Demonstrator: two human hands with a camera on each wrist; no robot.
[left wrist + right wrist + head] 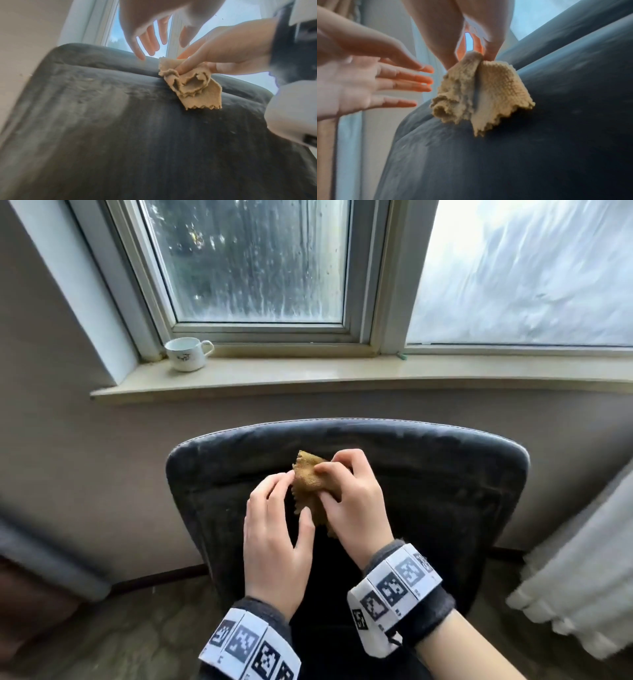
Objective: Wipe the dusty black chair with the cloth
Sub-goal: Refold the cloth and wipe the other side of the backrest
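The dusty black chair (428,474) stands with its backrest toward the window; grey dust streaks its padding (102,121). A crumpled tan cloth (308,484) hangs against the upper backrest. My right hand (334,474) pinches the cloth's top between thumb and fingers (491,54), and the cloth (481,92) dangles below them. My left hand (289,496) hovers just left of the cloth with its fingers (406,81) straight and spread, holding nothing. In the left wrist view the cloth (193,89) touches the chair just below its top edge.
A white cup (186,354) sits on the windowsill (342,374) behind the chair, at the left. A pale curtain (582,577) hangs at the right. The wall lies close behind the backrest.
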